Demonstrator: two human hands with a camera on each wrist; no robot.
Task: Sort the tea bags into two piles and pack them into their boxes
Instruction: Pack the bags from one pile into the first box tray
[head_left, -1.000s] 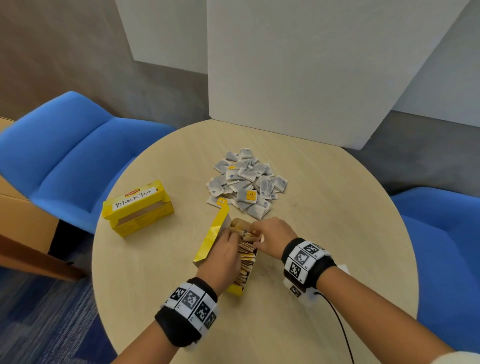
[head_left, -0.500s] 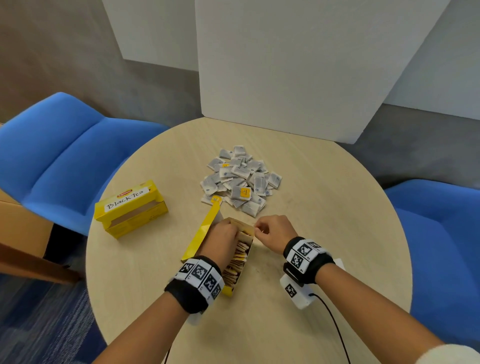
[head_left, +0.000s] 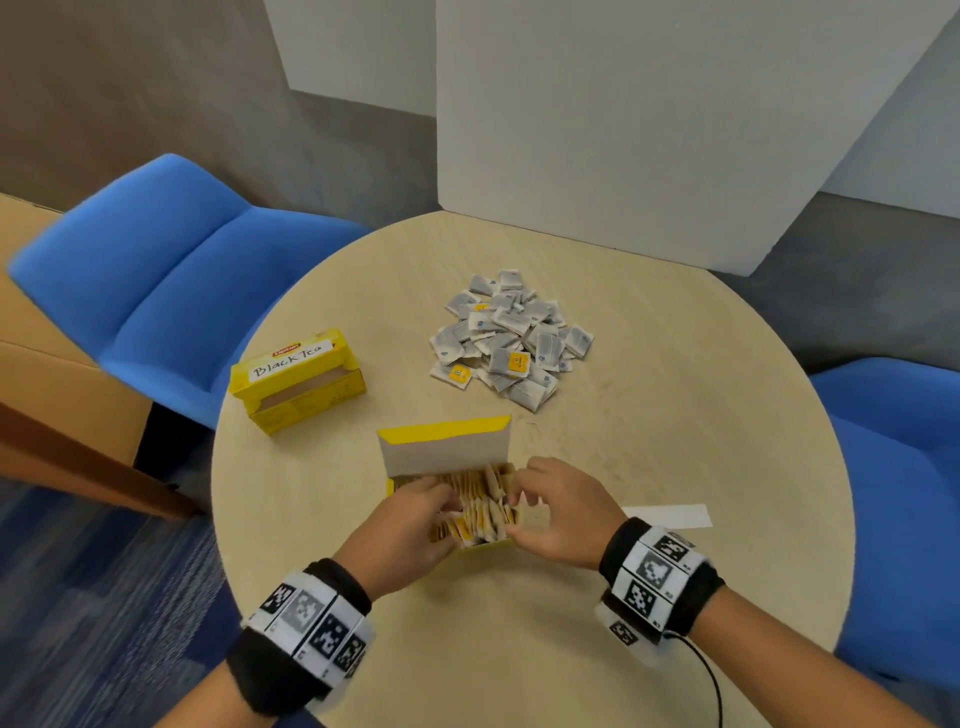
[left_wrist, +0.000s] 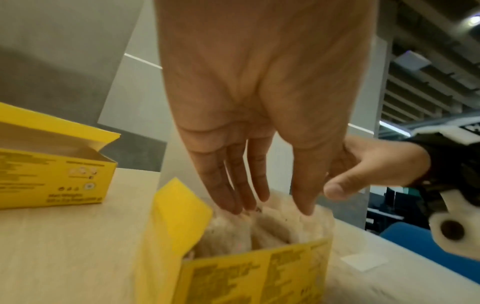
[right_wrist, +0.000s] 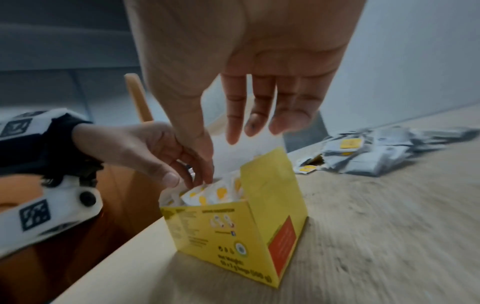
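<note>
Box (head_left: 447, 452) now turned, lid rearward

blue chairs (head_left: 171, 291) (round table (head_left: 675, 415))

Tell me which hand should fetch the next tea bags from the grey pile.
Right, probably. The right hand sits at the near box's right end, on the side where the grey pile lies. The left hand, fingers straight on the packed bags, would have to cross over.
</note>
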